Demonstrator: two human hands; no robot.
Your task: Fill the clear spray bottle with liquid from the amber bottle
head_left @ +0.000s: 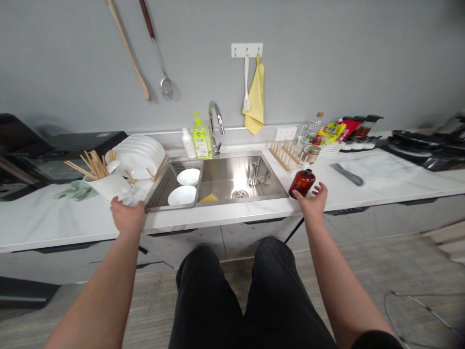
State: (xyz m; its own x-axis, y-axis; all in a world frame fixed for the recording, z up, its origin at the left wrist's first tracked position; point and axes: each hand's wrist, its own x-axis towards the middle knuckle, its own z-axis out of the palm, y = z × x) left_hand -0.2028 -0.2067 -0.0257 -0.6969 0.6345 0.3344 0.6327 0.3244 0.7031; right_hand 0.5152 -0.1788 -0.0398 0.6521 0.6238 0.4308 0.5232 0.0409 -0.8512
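My left hand (127,215) is at the counter's front edge, its thumb and fingers apart around some clear glassware (133,195). Part of that glassware is hidden behind the hand. Right beside it stands a white holder (109,186) full of wooden chopsticks (95,166). On the other side of the sink, my right hand (313,199) is spread open by an amber bottle (302,182) that has no cap. The thumb lies at the bottle's lower front, while the fingers stay apart from its right side.
Between the hands lies a steel sink (232,174) with two white bowls (182,195) in a rack. White plates (140,157) stand at left. Dish soap (201,140) and a faucet (214,123) are behind. A wooden rack (286,154) and a grey utensil (347,174) are at right.
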